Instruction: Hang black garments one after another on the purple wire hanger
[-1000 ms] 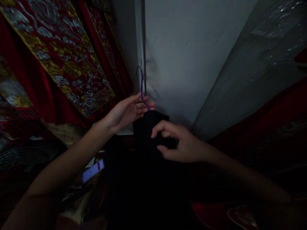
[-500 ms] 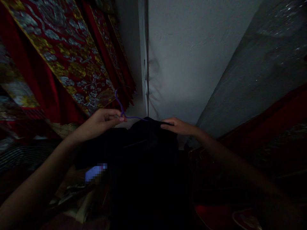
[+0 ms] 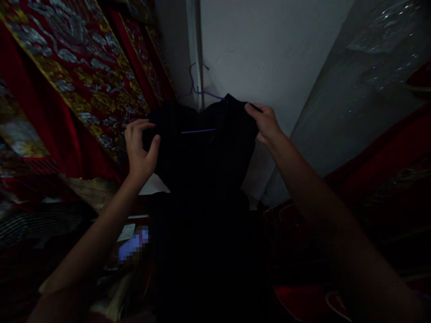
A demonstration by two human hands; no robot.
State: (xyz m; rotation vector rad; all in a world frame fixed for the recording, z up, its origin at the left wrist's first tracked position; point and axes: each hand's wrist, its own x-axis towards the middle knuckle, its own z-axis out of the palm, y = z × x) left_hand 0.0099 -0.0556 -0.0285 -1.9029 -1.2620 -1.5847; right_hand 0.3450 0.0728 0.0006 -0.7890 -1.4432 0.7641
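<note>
A black shirt [image 3: 202, 166] hangs on a thin purple wire hanger [image 3: 192, 85], its collar spread so that the hanger's lower bar shows inside the neck. My left hand [image 3: 139, 148] curls around the shoulder on the left, fingers over the cloth and thumb in front. At the opposite shoulder my right hand [image 3: 266, 123] pinches the fabric between thumb and fingers. The hanger's hook stands free above the collar. Below the chest the dark cloth merges with the shadow, so its lower edge cannot be made out.
Red cloth embroidered in gold and silver [image 3: 87, 80] hangs at the left. A pale wall or door panel [image 3: 256, 49] stands ahead, with clear plastic sheeting [image 3: 336, 103] at the right. A blurred blue-purple item [image 3: 133, 246] lies low on the left, near striped fabric [image 3: 30, 226].
The shirt and hanger have risen and moved forward. My left hand has let go of the hanger's neck and taken the left shoulder. My right hand has shifted up and outward along the shirt.
</note>
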